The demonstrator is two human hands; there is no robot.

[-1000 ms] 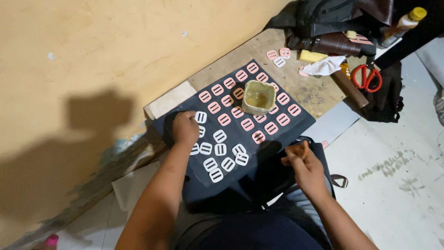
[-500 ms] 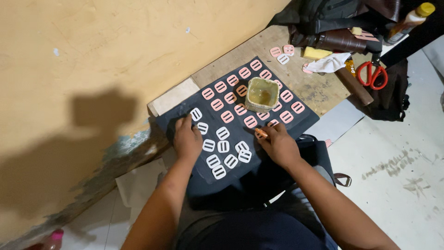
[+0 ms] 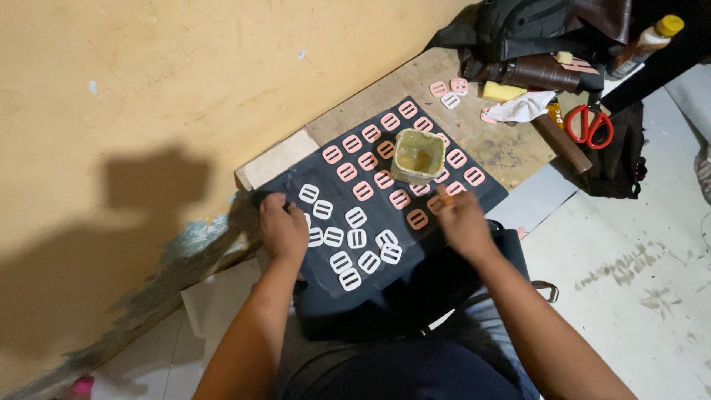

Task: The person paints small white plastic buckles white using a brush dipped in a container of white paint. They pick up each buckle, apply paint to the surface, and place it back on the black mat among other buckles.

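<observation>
A dark fabric sheet [image 3: 385,244] filled the middle of the frame, draped over a wooden board [image 3: 503,148] and running down toward the lower centre. Pink slide buckles [image 3: 362,191] lay in slanted rows across its upper half, and white slide buckles [image 3: 356,238] were grouped lower and to the left. A yellowish cup [image 3: 417,155] of cloudy liquid stood among the pink ones, just above centre.

The left hand [image 3: 284,230] lay flat, palm down, on the sheet's left edge beside the white buckles, fingers loosely spread and gripping nothing. The right hand [image 3: 463,218], right of centre, was pinched on a small orange-tipped applicator [image 3: 446,199], its tip down at a pink buckle just below the cup.

To do this step well, the left hand would best keep the sheet pinned taut so the rows do not shift. The applicator should meet each buckle lightly and squarely, working along a row in order. The wrist should stay clear of the cup, which stood close enough to be knocked.
</observation>
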